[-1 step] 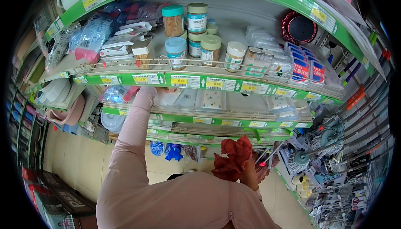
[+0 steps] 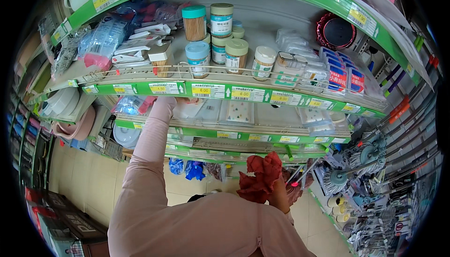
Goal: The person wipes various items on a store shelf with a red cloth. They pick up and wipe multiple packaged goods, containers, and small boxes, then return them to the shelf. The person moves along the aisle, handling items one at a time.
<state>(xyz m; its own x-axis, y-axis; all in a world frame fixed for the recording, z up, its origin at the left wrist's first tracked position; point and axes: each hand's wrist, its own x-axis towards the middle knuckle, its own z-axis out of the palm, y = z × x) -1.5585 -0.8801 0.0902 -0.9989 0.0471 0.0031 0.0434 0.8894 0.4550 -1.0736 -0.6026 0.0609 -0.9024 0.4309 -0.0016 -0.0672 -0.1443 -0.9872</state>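
My left arm reaches into the gap under the toothpick shelf. My left hand (image 2: pixel 186 101) is mostly hidden behind that shelf's front edge, so its fingers cannot be made out. Close to it, on the lower shelf, lie clear plastic packets (image 2: pixel 191 109) and a blue and pink bag (image 2: pixel 133 104). My right hand (image 2: pixel 280 196) is held low in front of my body, closed around a crumpled red cloth (image 2: pixel 260 178). The cloth bunches up over the fingers and covers most of them.
Toothpick jars (image 2: pixel 197 59) stand on the upper shelf behind a wire rail (image 2: pixel 220 71), between plastic bags and blue-and-red packs (image 2: pixel 337 76). Price-tag strips edge the shelves. Mops (image 2: pixel 335 177) hang at the right. A pink basin (image 2: pixel 75 125) sits at the left.
The red cloth in my right hand has shifted very slightly to the left. My left arm stays in the shelf gap.
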